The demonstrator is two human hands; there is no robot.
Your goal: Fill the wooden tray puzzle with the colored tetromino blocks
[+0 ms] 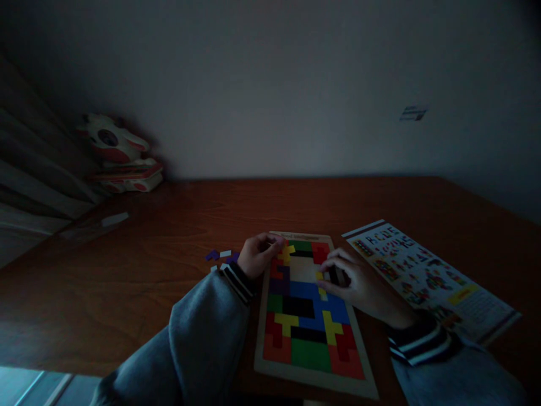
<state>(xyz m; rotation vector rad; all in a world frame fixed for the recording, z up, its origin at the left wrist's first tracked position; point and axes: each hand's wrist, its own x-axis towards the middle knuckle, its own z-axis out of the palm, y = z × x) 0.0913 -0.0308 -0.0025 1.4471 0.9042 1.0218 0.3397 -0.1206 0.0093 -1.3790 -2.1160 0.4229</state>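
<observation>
A wooden puzzle board (316,382) lies on the table with red, green, blue, yellow, black, purple and orange pieces in it. Bare wood (302,269) shows in its upper middle. At the board's upper left edge is my left hand (261,255), its fingers pinched together; anything between them is too small to make out. My right hand (349,277) is over the right side, thumb and forefinger curved around a small yellow piece (320,276). Loose purple pieces (212,255) and white pieces (225,254) lie left of the board.
A printed pattern sheet (435,276) lies right of the board on the brown table (127,282). A cow-shaped toy (120,152) stands at the back left beside a curtain (34,169). The wall rises behind the table.
</observation>
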